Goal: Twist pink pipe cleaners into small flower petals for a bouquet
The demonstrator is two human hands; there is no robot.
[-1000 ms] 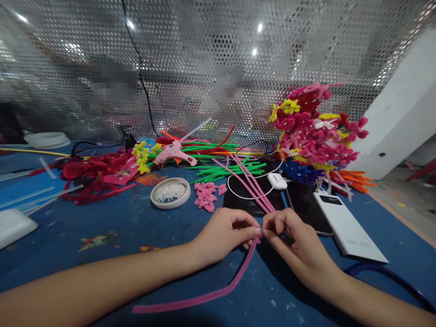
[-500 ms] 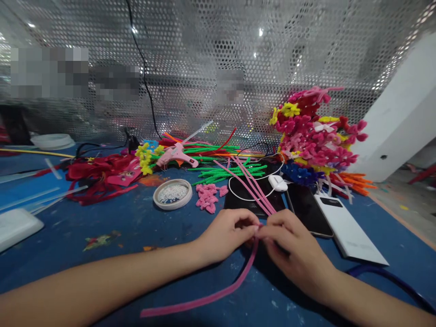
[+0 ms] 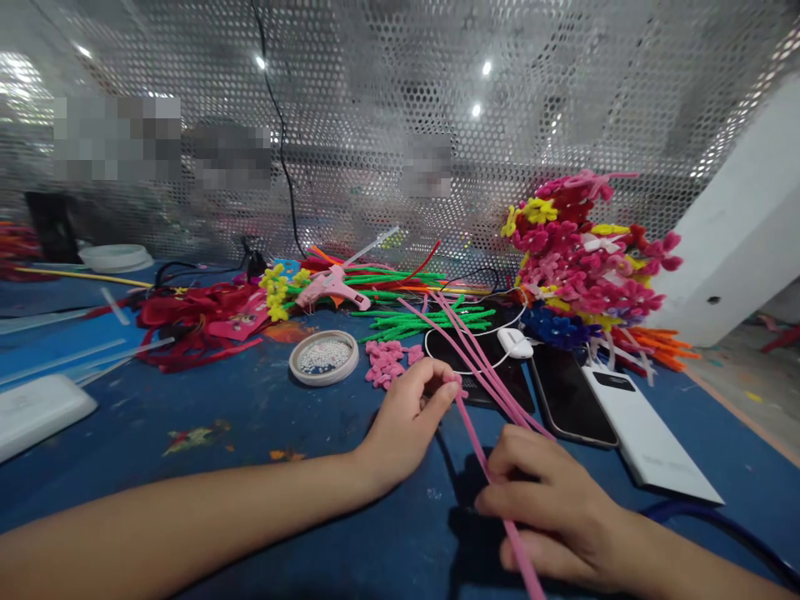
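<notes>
My left hand (image 3: 405, 423) pinches one end of a long pink pipe cleaner (image 3: 475, 442) between thumb and fingers, low over the blue table (image 3: 250, 425). My right hand (image 3: 550, 508) grips the same pipe cleaner further along, closer to me, and the strand runs straight between both hands and on past the bottom edge. Several more pink pipe cleaners (image 3: 481, 367) lie fanned just beyond my hands. A small heap of pink bent pieces (image 3: 386, 364) sits left of them.
A round dish of white beads (image 3: 323, 357), a pink glue gun (image 3: 331, 287), green pipe cleaners (image 3: 425, 321), a red pile (image 3: 187, 321), a bunch of pipe-cleaner flowers (image 3: 581, 258), two phones (image 3: 572, 392), a white power bank (image 3: 650, 442). A perforated metal screen (image 3: 400, 125) closes the back.
My hands were together at one spot on the pink pipe cleaner. The right hand has slid down it towards me; the left hand rose slightly, and the strand now runs straight.
</notes>
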